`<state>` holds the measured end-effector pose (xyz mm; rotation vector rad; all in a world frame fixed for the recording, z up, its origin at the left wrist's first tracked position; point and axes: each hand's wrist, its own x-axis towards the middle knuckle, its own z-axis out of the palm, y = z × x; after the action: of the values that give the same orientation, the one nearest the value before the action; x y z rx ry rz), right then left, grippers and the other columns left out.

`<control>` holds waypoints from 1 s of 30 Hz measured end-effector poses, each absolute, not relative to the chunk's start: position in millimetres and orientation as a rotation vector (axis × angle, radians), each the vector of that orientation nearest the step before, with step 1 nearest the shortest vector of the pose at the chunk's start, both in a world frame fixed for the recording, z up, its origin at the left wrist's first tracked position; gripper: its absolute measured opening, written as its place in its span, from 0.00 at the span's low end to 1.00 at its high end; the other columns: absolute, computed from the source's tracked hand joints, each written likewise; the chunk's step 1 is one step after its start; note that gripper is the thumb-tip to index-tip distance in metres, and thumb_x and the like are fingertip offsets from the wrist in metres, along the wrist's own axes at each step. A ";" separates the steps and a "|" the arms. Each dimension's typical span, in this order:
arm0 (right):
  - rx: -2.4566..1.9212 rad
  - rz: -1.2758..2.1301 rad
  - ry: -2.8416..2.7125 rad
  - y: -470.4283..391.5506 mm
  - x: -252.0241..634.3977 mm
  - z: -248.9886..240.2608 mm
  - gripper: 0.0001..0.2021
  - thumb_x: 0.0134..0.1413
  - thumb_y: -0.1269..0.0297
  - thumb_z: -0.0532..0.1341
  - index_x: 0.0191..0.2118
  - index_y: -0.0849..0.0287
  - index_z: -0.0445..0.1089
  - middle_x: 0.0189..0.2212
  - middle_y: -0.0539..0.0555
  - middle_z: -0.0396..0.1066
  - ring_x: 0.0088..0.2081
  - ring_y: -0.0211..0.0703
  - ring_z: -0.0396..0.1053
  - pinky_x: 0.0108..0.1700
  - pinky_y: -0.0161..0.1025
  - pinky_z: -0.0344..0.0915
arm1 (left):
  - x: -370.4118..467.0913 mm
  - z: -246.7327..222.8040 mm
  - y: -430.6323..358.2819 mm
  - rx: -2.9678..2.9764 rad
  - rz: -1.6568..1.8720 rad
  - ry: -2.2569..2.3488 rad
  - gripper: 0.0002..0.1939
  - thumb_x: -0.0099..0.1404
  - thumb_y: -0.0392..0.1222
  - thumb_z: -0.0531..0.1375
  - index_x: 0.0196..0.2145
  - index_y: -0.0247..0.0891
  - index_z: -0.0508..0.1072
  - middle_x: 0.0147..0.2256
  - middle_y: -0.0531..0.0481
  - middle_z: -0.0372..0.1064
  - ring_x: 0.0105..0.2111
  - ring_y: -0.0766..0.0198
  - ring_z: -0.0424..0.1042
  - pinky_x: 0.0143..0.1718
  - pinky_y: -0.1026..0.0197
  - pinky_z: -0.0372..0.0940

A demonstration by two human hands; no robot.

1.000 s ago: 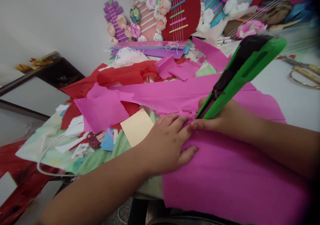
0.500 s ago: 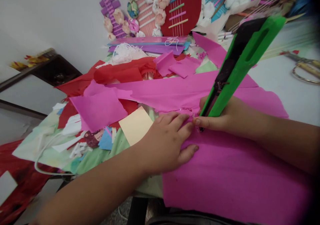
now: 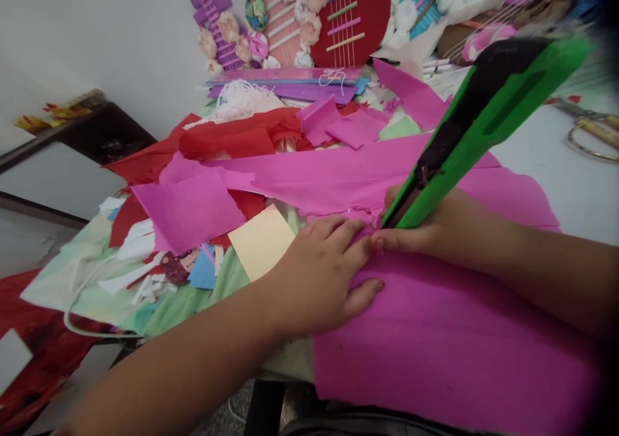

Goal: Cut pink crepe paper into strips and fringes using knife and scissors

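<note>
A large pink sheet [image 3: 435,333] lies over the front of the table, with a ragged cut near its upper middle. My left hand [image 3: 329,275] rests flat on its left part, fingers spread and holding nothing. Close beside those fingertips, my right hand [image 3: 435,229] is closed around the lower end of a green and black utility knife [image 3: 464,126]. The knife leans up to the right, its tip down at the sheet by the cut. My right thumb covers part of the tip, and the other right fingers are mostly hidden behind the knife.
Pink scraps [image 3: 193,207], red sheets [image 3: 232,136] and a cream square [image 3: 264,239] lie to the left. White string [image 3: 244,100] is heaped behind. Scissors [image 3: 594,129] lie at the right. Decorated stringed craft pieces [image 3: 353,20] stand along the back.
The utility knife has tilted further to the right, its top end moving right and slightly down. My left hand stays in place on the pink sheet.
</note>
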<state>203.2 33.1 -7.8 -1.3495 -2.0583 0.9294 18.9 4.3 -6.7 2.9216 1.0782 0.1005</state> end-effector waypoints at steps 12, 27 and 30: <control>-1.293 1.045 -1.971 32.7 206.7 -5.1 0.18 0.34 0.49 0.62 0.19 0.61 0.61 0.16 0.46 0.59 0.21 0.33 0.56 0.22 0.32 0.54 | 18.3 -6.4 4.5 2.939 0.154 1.067 0.23 0.61 0.50 0.49 0.49 0.32 0.64 0.50 0.40 0.59 0.49 0.51 0.56 0.51 0.46 0.52; -1.279 0.925 -2.159 29.5 204.0 -1.9 0.19 0.37 0.48 0.60 0.20 0.61 0.60 0.15 0.46 0.56 0.20 0.32 0.54 0.24 0.33 0.50 | 18.6 -7.5 4.0 2.925 0.170 1.069 0.22 0.61 0.50 0.50 0.48 0.34 0.64 0.51 0.41 0.59 0.50 0.50 0.56 0.50 0.46 0.53; -1.277 0.919 -2.143 31.0 204.9 -5.3 0.18 0.37 0.48 0.61 0.21 0.60 0.62 0.16 0.47 0.59 0.21 0.33 0.56 0.24 0.33 0.52 | 18.7 -8.3 4.0 2.925 0.160 1.075 0.22 0.61 0.51 0.49 0.48 0.34 0.64 0.51 0.41 0.58 0.50 0.50 0.56 0.50 0.45 0.53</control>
<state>204.9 31.0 -5.3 -1.2774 -2.1434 0.9190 18.7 4.0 -8.3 2.9247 1.0746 0.1602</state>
